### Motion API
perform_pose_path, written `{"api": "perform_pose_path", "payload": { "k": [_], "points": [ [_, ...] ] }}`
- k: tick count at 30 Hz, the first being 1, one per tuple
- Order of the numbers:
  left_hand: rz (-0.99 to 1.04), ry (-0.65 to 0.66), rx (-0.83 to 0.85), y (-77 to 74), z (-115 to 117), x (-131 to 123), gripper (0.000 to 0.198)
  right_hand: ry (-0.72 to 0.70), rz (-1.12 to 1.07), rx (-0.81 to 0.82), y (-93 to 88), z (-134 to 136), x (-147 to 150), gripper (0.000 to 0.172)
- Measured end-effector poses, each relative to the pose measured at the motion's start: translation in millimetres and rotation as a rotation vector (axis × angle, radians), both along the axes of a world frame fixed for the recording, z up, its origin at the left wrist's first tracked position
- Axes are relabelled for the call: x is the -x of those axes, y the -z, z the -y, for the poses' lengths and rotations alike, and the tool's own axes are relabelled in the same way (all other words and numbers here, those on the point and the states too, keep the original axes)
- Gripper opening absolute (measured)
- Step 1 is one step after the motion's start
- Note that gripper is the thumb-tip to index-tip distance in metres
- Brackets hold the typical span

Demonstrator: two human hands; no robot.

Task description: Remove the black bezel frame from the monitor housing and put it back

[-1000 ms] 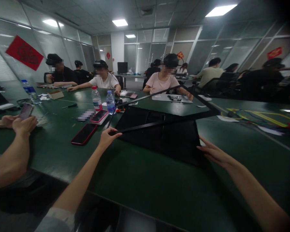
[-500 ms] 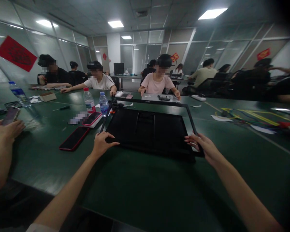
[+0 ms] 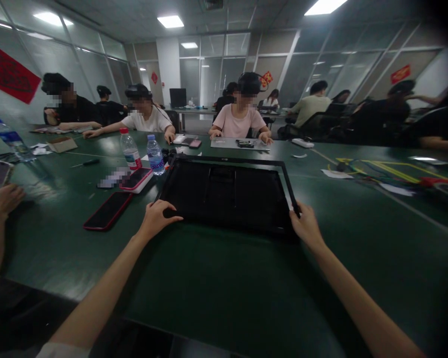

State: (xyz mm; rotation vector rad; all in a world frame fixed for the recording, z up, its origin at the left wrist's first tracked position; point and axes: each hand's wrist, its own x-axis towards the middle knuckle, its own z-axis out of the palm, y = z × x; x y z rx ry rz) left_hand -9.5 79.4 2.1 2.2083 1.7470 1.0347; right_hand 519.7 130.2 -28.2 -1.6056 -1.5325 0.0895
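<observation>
A thin black monitor frame (image 3: 254,161) lies low over a black monitor back cover (image 3: 222,191) on the green table. Its top bar and right bar stand slightly outside the cover's edges, and I cannot tell whether the two parts touch all round. My left hand (image 3: 157,218) grips the frame's near left corner, thumb stretched along the front edge. At the right side bar, close to the near right corner, my right hand (image 3: 306,223) has its fingers wrapped round the frame. The lower bar merges with the dark cover.
Left of the cover are a red-edged phone (image 3: 108,211), a pink-edged phone (image 3: 136,178) and two water bottles, one red-capped (image 3: 130,149), one blue-capped (image 3: 156,155). Cables (image 3: 388,171) lie at the right. A neighbour's hand (image 3: 3,199) holds a phone at far left. Several people sit opposite.
The frame has come down from its raised, tilted position over the back cover and now lies nearly level with it. My right hand has moved slightly left and its fingers have closed in.
</observation>
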Motion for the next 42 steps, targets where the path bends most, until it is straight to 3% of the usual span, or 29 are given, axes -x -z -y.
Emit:
{"api": "perform_pose_path", "payload": {
  "k": [8, 10, 14, 17, 21, 28, 35, 42],
  "points": [
    [-0.106, 0.035, -0.021, -5.5, 4, 0, 0.035, 0.016, -0.099, 0.076, 14.2, 4, 4, 0.05],
    [-0.111, -0.018, -0.056, -3.8, 2, 2, 0.042, 0.04, -0.126, 0.102, 16.9, 4, 4, 0.056],
    [0.092, -0.263, -0.028, 8.5, -10, 10, 0.067, 0.068, -0.13, 0.11, 16.5, 5, 4, 0.062],
    [0.264, -0.274, 0.095, 17.9, -21, 21, 0.071, 0.076, -0.083, 0.101, 12.1, 7, 6, 0.061],
    [0.355, -0.306, 0.126, 19.4, -27, 37, 0.062, -0.002, -0.025, 0.096, 10.1, 6, 8, 0.066],
    [0.031, -0.569, 0.123, 3.4, -3, 50, 0.052, -0.127, -0.049, 0.08, 22.3, 0, 20, 0.068],
    [-0.077, -0.51, 0.051, 2.0, -1, 47, 0.047, -0.11, -0.037, 0.082, 17.3, 5, 31, 0.067],
    [-0.07, -0.511, 0.146, 0.7, 0, 41, 0.052, -0.078, 0.037, 0.065, 13.7, 7, 35, 0.065]
  ]
}}
